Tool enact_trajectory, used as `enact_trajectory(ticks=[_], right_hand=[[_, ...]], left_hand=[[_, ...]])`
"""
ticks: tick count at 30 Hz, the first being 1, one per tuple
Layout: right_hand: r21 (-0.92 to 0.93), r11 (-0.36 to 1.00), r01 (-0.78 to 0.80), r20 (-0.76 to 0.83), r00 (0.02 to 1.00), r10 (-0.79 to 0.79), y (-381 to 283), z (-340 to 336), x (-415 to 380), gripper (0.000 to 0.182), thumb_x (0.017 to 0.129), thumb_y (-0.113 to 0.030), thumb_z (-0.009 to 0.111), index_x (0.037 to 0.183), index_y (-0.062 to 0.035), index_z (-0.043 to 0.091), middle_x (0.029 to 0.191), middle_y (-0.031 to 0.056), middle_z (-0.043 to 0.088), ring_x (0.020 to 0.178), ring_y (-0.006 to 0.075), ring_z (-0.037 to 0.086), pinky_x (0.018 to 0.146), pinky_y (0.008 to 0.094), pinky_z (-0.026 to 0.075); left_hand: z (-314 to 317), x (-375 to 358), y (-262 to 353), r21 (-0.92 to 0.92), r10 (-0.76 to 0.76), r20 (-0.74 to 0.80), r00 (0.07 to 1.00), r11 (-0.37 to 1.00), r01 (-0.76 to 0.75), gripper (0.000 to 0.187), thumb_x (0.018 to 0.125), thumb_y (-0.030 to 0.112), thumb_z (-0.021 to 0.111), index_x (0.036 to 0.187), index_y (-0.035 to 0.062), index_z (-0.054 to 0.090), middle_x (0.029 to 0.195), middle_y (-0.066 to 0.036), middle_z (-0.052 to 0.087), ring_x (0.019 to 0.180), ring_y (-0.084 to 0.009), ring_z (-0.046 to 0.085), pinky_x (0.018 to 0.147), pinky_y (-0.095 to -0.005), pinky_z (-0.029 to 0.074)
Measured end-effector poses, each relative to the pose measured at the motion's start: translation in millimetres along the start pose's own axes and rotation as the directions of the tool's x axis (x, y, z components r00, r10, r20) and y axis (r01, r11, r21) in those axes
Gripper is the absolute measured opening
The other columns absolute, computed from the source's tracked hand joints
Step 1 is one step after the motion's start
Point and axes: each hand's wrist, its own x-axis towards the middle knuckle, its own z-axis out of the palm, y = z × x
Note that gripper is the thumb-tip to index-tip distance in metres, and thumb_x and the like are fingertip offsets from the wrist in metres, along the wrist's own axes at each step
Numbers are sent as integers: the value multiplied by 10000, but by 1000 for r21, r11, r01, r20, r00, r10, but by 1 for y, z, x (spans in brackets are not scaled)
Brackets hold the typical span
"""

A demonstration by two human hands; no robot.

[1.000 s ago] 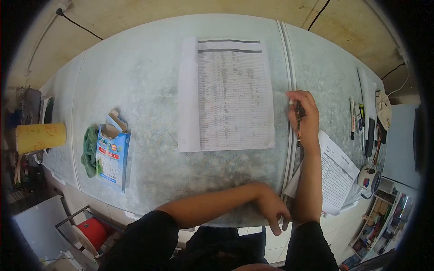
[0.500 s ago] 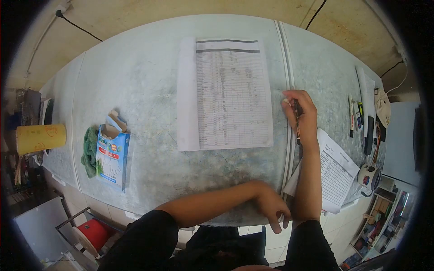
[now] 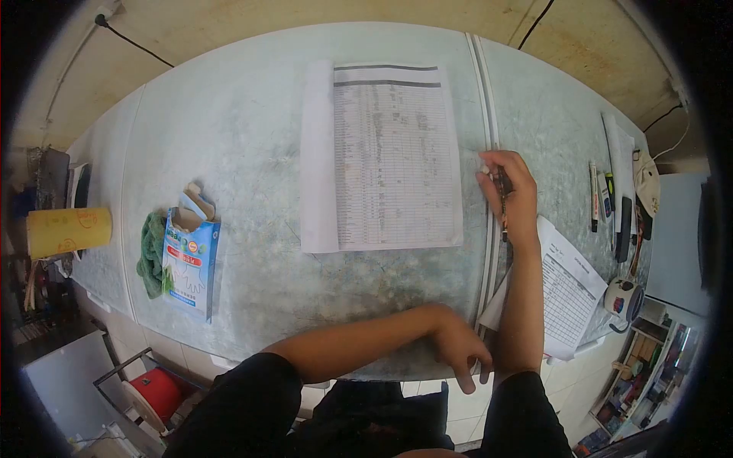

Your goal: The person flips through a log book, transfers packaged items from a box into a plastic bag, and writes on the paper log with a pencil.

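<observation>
My right hand [image 3: 510, 191] grips a dark pen [image 3: 503, 204] just right of a printed table sheet [image 3: 393, 156] that lies flat on the grey table [image 3: 229, 137]. The pen's tip end points back toward me. My left hand [image 3: 458, 347] rests at the table's near edge with its fingers curled loosely downward, holding nothing. My forearms cross near the front edge. A second printed sheet [image 3: 569, 294] lies under my right forearm at the right.
A blue and white carton [image 3: 189, 259] with an open top lies beside a green cloth [image 3: 151, 256] at the left. Markers [image 3: 594, 197] and pens sit at the right edge near a tape roll [image 3: 624, 299]. A yellow roll [image 3: 69, 231] is at far left.
My right hand with the pen shifted slightly left toward the sheet's edge. My left hand stayed at the table's near edge.
</observation>
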Motion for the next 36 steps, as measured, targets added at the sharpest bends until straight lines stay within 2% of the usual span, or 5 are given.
enact_trajectory(ticks=[24,27,30,32,36], right_hand=[[30,998,-47,-43,998,48,9,1,-1,313,876,51,694,1167,-65,689,992,89,661,885,180,653,831,284,519],[23,999,-43,-54,998,45,11,3,-1,303,885,52,676,1164,-66,691,998,90,668,886,181,656,827,280,520],[5,1000,-20,-40,999,20,15,2,-2,331,884,110,627,1177,-39,671,1034,41,647,925,118,604,828,226,483],[33,999,-7,-17,1000,8,14,1,-2,407,851,160,544,1181,-41,672,1041,41,646,940,110,603,826,218,475],[26,1000,2,-31,1000,-2,6,-1,-1,405,830,153,583,1160,-53,692,992,84,668,834,158,639,775,243,493]], left_hand=[[-1,-2,4,-7,-17,12,1000,1000,17,762,884,523,760,1447,67,522,1021,-137,683,979,-249,647,827,-366,502],[-1,-4,6,-11,-45,2,999,999,45,760,884,516,763,1448,67,521,1016,-132,684,973,-244,648,811,-362,502],[0,0,1,-16,-7,5,1000,1000,7,755,884,515,763,1446,72,523,1010,-132,683,967,-241,646,799,-360,501],[-1,-1,2,-18,-14,13,1000,1000,14,755,881,516,765,1445,76,524,1015,-133,683,970,-242,645,807,-361,500],[0,-3,3,-19,-26,3,1000,999,26,756,872,521,772,1438,81,531,1035,-137,682,980,-246,644,828,-364,498]])
